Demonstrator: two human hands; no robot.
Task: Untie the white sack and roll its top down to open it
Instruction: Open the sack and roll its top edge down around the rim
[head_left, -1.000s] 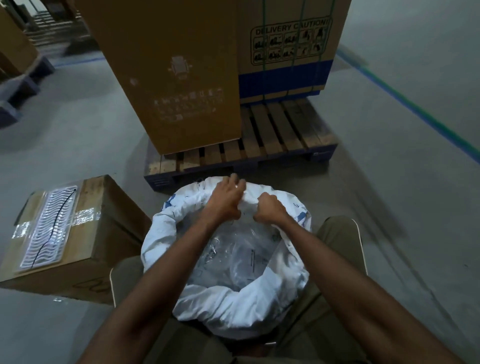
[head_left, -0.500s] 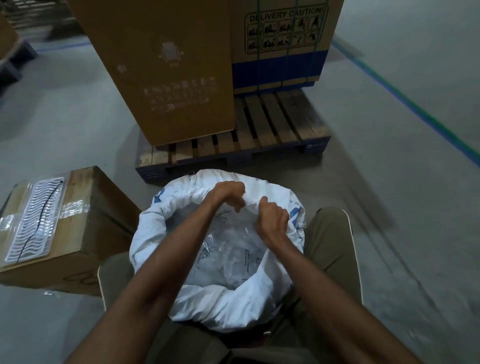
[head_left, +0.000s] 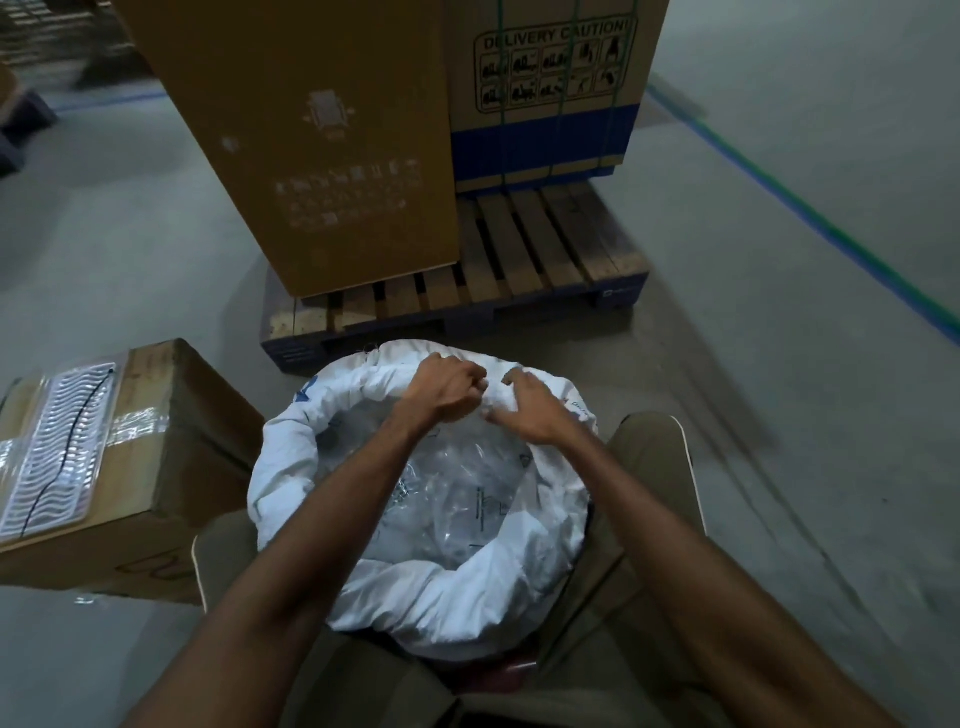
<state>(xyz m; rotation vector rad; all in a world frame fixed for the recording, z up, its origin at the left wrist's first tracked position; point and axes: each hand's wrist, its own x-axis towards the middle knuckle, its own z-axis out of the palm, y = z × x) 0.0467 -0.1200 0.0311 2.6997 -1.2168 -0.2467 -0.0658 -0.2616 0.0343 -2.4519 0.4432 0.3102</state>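
Note:
The white sack stands open between my knees, its top rolled down into a thick rim all round. A clear plastic liner with packed items shows inside. My left hand grips the far part of the rolled rim with curled fingers. My right hand is just right of it, its fingers curled over the same far rim. The two hands nearly touch.
A wooden pallet lies right behind the sack, carrying a tall brown carton and a strapped carton with a blue band. A smaller taped cardboard box sits on the floor at my left. Grey floor with a green-blue line spreads right.
Both hands stayed on the sack's far rim and worked it outward; the right hand shifted from inside the opening up onto the rim. The camera view drifted slightly.

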